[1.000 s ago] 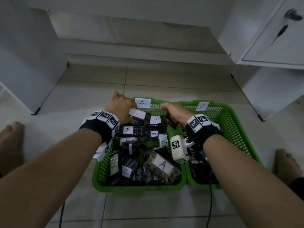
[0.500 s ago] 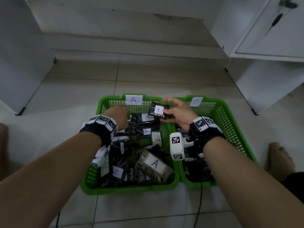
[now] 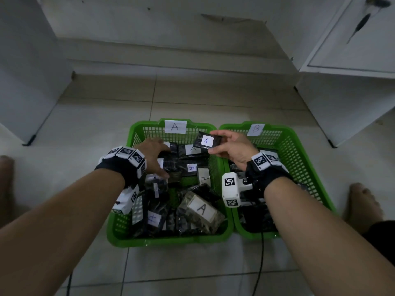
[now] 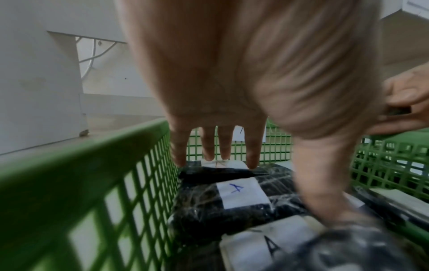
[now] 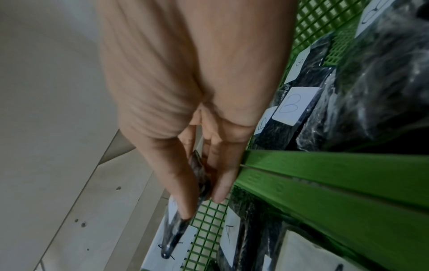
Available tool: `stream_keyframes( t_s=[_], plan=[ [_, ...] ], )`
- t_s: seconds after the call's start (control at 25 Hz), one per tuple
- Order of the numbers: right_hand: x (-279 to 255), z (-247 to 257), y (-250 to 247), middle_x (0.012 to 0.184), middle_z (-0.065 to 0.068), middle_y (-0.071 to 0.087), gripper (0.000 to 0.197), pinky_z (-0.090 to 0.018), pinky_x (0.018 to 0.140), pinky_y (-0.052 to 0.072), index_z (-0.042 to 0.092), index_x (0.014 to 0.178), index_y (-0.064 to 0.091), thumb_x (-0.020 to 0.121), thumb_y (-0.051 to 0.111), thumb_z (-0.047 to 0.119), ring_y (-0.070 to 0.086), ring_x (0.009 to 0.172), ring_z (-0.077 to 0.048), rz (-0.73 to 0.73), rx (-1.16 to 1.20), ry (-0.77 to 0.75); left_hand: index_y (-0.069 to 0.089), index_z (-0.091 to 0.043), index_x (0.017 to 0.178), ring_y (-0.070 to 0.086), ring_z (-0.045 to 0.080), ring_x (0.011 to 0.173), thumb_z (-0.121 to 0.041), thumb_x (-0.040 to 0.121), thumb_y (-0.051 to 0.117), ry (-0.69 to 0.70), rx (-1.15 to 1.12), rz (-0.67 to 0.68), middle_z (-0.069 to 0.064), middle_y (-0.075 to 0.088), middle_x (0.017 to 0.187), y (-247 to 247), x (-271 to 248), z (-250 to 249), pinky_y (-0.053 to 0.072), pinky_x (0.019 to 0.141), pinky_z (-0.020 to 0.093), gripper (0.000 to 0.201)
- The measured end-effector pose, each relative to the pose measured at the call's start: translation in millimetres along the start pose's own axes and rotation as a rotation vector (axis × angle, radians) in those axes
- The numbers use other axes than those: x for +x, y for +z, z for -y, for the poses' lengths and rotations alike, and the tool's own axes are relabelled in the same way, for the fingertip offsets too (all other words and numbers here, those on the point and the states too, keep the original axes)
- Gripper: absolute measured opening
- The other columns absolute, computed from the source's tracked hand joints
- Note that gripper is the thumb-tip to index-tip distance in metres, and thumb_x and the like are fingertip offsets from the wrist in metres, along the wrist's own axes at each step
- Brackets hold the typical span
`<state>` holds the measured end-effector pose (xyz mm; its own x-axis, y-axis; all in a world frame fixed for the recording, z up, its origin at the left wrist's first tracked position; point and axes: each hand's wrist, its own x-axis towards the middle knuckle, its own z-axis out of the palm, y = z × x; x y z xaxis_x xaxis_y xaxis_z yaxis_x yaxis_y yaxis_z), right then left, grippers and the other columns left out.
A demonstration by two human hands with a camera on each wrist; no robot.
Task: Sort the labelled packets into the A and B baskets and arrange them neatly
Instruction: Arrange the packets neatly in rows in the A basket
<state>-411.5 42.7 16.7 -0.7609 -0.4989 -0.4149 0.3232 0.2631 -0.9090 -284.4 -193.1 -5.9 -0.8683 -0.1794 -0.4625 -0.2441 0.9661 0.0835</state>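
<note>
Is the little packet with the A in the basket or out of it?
Out: the right hand pinches the packet up in the air above the A basket.

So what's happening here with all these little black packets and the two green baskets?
A person is sorting labelled packets on the floor. Their right hand pinches a black packet marked A above the far end of the A basket. Their left hand rests with straight fingers on packets already lying in that basket. The B basket beside it holds packets marked B.
</note>
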Motion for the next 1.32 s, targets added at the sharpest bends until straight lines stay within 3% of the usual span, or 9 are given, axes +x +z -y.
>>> stream_keyframes(
  t_s=[0.16, 0.28, 0.44, 0.56, 0.64, 0.76, 0.96, 1.16, 1.32],
  plan=[
    [0, -5, 0, 0.12, -0.011, 0.07, 0.057, -0.037, 0.087, 0.061, 0.019, 0.114, 0.072, 0.068, 0.08, -0.014, 0.07, 0.107, -0.027, -0.008, -0.007, -0.032, 0.055, -0.027, 0.136, 0.046, 0.026, 0.131, -0.015, 0.071, 0.081, 0.003, 0.046, -0.06, 0.006, 0.04, 0.147, -1, 4, -1, 0.044, 0.106, 0.036, 0.071],
    [2, -8, 1, 0.122, -0.01, 0.07, 0.058, -0.035, 0.086, 0.062, 0.02, 0.114, 0.072, 0.067, 0.082, -0.012, 0.071, 0.106, -0.026, -0.002, -0.033, -0.043, 0.06, -0.027, 0.129, 0.052, 0.023, 0.125, -0.007, 0.074, 0.077, -0.005, 0.046, -0.108, 0.002, 0.045, 0.142, 5, 4, -3, 0.047, 0.102, 0.03, 0.061],
    [1, -8, 1, 0.123, -0.009, 0.069, 0.057, -0.03, 0.08, 0.062, 0.021, 0.116, 0.071, 0.069, 0.082, -0.009, 0.071, 0.107, -0.025, 0.006, -0.042, -0.05, 0.066, -0.025, 0.115, 0.056, 0.021, 0.118, -0.013, 0.071, 0.078, -0.001, -0.048, -0.192, 0.0, 0.051, 0.133, 13, 1, 3, 0.05, 0.098, 0.032, 0.047],
    [1, -8, 1, 0.122, -0.009, 0.07, 0.058, -0.032, 0.084, 0.061, 0.02, 0.116, 0.071, 0.068, 0.082, -0.01, 0.071, 0.106, -0.025, -0.002, -0.05, -0.051, 0.064, -0.024, 0.1, 0.057, 0.017, 0.098, -0.037, 0.062, 0.086, -0.003, -0.145, -0.284, -0.004, 0.055, 0.108, 11, -4, 3, 0.051, 0.082, 0.03, 0.045],
    [-1, -7, 2, 0.119, -0.007, 0.072, 0.06, -0.032, 0.085, 0.061, 0.019, 0.118, 0.07, 0.068, 0.082, -0.011, 0.071, 0.107, -0.024, -0.009, -0.063, -0.064, 0.061, -0.026, 0.089, 0.058, 0.014, 0.087, -0.049, 0.055, 0.089, -0.002, -0.146, -0.197, -0.008, 0.059, 0.095, 6, -8, 3, 0.052, 0.075, 0.029, 0.049],
    [-4, -6, 4, 0.116, -0.006, 0.072, 0.062, -0.037, 0.09, 0.06, 0.018, 0.117, 0.07, 0.065, 0.082, -0.014, 0.07, 0.105, -0.022, -0.025, -0.11, -0.084, 0.064, -0.023, 0.089, 0.061, 0.016, 0.088, -0.046, 0.053, 0.092, -0.058, -0.086, -0.06, -0.005, 0.064, 0.094, 1, -11, 3, 0.054, 0.078, 0.03, 0.051],
    [-3, 7, 11, 0.112, -0.013, 0.073, 0.056, -0.042, 0.083, 0.063, 0.012, 0.111, 0.07, 0.063, 0.085, -0.012, 0.073, 0.095, -0.024, -0.098, -0.141, -0.063, 0.063, -0.024, 0.088, 0.062, 0.02, 0.091, -0.03, 0.06, 0.091, -0.087, -0.064, -0.1, -0.002, 0.065, 0.098, 1, -10, 5, 0.053, 0.076, 0.031, 0.041],
    [12, 31, 39, 0.104, 0.005, 0.065, 0.053, -0.026, 0.078, 0.059, 0.021, 0.109, 0.066, 0.063, 0.092, 0.017, 0.065, 0.092, -0.013, -0.071, -0.923, -0.31, 0.062, -0.024, 0.116, 0.056, 0.021, 0.109, -0.025, 0.079, 0.071, -0.07, -0.113, -0.223, 0.001, 0.056, 0.122, 3, -12, 10, 0.049, 0.092, 0.033, 0.038],
    [35, 31, 74, 0.097, 0.0, 0.064, 0.056, -0.037, 0.077, 0.06, 0.017, 0.115, 0.058, 0.068, 0.087, 0.026, 0.065, 0.086, -0.021, 0.035, -1.335, -0.337, 0.054, -0.029, 0.134, 0.054, 0.024, 0.122, -0.038, 0.085, 0.061, -0.062, 0.046, -0.077, 0.002, 0.049, 0.139, 7, -12, 4, 0.039, 0.106, 0.04, 0.05]
  ],
)
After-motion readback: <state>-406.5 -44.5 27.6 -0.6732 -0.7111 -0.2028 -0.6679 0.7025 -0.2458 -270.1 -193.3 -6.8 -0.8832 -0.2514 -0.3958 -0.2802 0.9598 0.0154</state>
